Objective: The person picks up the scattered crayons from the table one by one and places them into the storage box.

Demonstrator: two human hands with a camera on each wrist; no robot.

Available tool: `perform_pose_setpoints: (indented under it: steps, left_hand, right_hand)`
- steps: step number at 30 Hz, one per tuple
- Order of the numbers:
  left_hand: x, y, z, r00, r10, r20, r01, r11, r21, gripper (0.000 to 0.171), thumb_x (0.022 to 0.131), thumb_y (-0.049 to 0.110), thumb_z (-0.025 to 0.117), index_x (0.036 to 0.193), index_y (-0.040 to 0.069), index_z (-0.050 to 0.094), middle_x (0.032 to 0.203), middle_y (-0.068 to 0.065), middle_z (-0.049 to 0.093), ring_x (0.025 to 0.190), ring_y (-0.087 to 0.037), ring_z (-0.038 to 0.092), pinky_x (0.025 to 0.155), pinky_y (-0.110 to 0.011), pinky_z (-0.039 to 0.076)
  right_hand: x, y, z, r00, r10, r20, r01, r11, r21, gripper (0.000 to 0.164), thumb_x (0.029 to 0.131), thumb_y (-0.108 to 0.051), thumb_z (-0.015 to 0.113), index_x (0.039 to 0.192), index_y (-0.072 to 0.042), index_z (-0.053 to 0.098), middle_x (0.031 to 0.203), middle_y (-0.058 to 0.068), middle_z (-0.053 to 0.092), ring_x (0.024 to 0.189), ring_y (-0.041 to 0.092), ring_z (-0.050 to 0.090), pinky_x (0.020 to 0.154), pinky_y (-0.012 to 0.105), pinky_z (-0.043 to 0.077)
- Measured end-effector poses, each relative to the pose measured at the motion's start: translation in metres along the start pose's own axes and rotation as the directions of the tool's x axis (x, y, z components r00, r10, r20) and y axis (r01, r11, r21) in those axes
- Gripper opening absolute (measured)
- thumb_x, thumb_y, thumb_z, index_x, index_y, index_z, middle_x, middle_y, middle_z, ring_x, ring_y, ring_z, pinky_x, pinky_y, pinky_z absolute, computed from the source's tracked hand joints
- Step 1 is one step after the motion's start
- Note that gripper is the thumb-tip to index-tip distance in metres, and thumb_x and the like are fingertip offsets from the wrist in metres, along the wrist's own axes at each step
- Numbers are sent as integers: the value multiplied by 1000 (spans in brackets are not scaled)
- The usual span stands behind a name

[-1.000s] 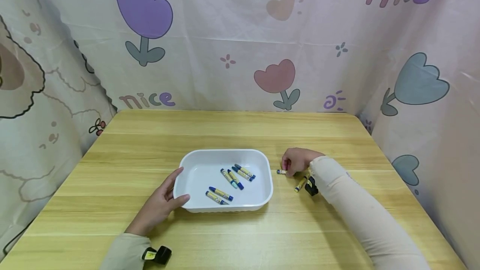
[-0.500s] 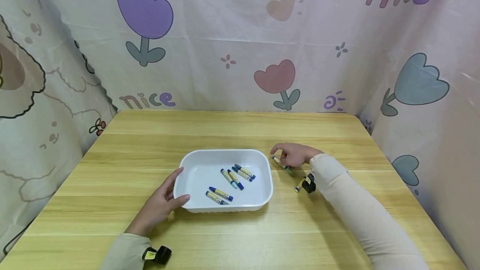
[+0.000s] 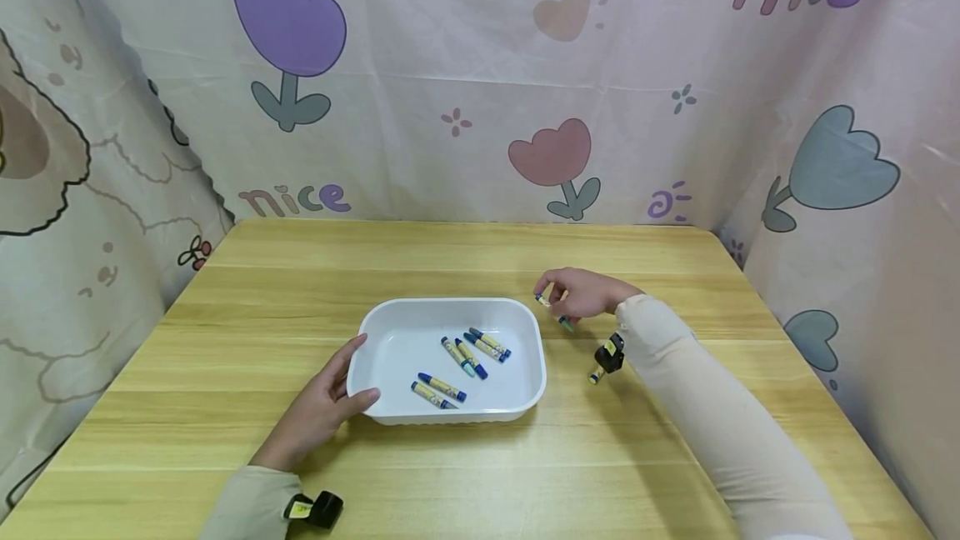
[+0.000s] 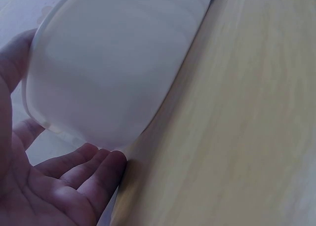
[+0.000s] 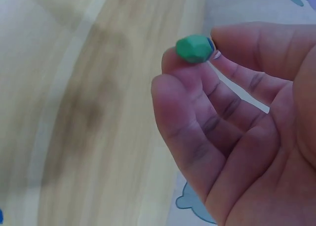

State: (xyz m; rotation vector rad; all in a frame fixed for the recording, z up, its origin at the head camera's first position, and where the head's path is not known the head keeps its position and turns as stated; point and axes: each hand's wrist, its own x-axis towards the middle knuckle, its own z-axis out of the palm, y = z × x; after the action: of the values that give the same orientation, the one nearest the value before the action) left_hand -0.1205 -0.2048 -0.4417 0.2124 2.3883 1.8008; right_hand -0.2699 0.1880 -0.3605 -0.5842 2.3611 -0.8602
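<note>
A white plastic tray (image 3: 450, 419) stands on the table with several blue-toned crayons (image 3: 470, 358) lying inside it. At its left end my left hand (image 3: 322, 400) holds the rim; in the left wrist view, the fingers (image 4: 101, 174) touch the tray's outer wall. Beyond the tray's right end, my right hand (image 3: 585, 292) pinches a green crayon (image 5: 194, 49) with a yellow wrapper between thumb and fingers, tilted above the table. Another crayon (image 3: 596, 375) lies on the table below the right wrist, partly hidden by the black wrist camera.
The wooden table (image 3: 480, 473) reaches back to a printed curtain (image 3: 420, 148), which also hangs at both sides. Black wrist cameras sit on the left sleeve (image 3: 251, 502) and the right sleeve (image 3: 720, 415).
My right hand has picked the green crayon up off the table and moved it away from me and slightly left. The left hand and the tray have stayed put.
</note>
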Motion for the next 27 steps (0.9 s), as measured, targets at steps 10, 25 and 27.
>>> perform_pose_setpoints:
  steps: [10,25,27]
  left_hand:
    - [0,0,0,1000,-2,4,2,1000,-11,80,91,15,69,155,17,22,145,-29,37,123,-40,49,84,-19,48]
    - [-1,0,0,1000,-2,-2,2,1000,-7,79,91,14,69,155,16,22,145,-30,37,123,-40,49,83,-19,48]
    - [0,0,0,1000,-2,-3,2,1000,-6,80,91,14,69,155,16,22,145,-30,37,123,-40,49,83,-19,48]
  right_hand:
    - [4,-17,0,1000,-14,9,14,1000,8,38,95,-2,56,132,2,49,99,15,55,70,20,59,67,33,56]
    - [16,-45,9,999,-27,27,26,1000,16,37,95,-5,59,132,-2,51,104,14,55,84,23,61,67,34,57]
    - [18,-48,10,999,-25,27,25,1000,5,37,95,-5,59,132,-3,52,105,14,55,83,23,61,67,33,57]
